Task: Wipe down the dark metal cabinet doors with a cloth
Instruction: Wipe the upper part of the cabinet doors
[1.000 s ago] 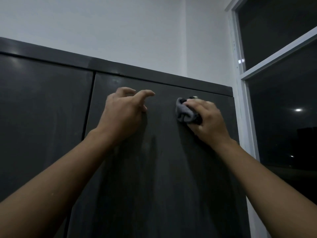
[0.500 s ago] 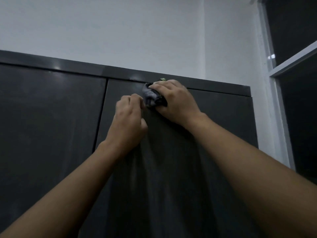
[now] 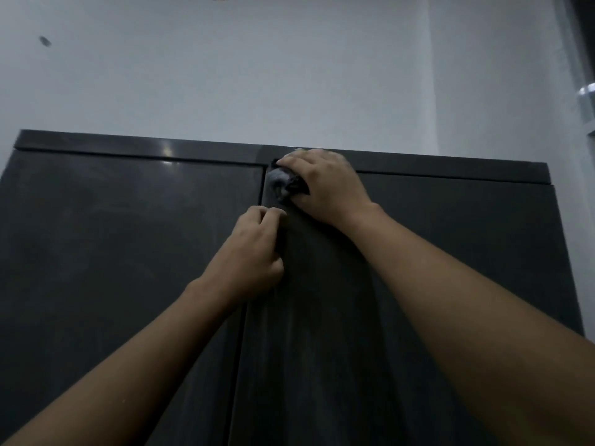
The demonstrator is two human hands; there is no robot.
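Head view, looking upward. The right hand [image 3: 322,185], just above the centre of the frame, clamped a crumpled grey cloth [image 3: 280,183] under its curled fingers. It pressed the cloth against the top left corner of the right-hand dark metal cabinet door [image 3: 450,268]. That spot lay just beside the vertical seam [image 3: 240,349] between the two doors and directly under the cabinet's dark top rail [image 3: 96,145]. Only the cloth's left part showed; the rest lay beneath the palm.

Below it, we found the left hand [image 3: 254,249] with fingers curled, lying over the seam against the door surface, near the cloth but apart from it. We could not tell whether these fingers hooked the door edge or held nothing.

The bare left forearm [image 3: 128,365] and right forearm [image 3: 467,300] rose from the lower corners of the frame. The left-hand dark metal door [image 3: 112,252] filled the left half and carried faint smears.

Behind the cabinet we noted a pale wall [image 3: 257,75] with a small dark mark [image 3: 45,41] at the upper left, and a strip of window frame [image 3: 584,101] along the right edge.
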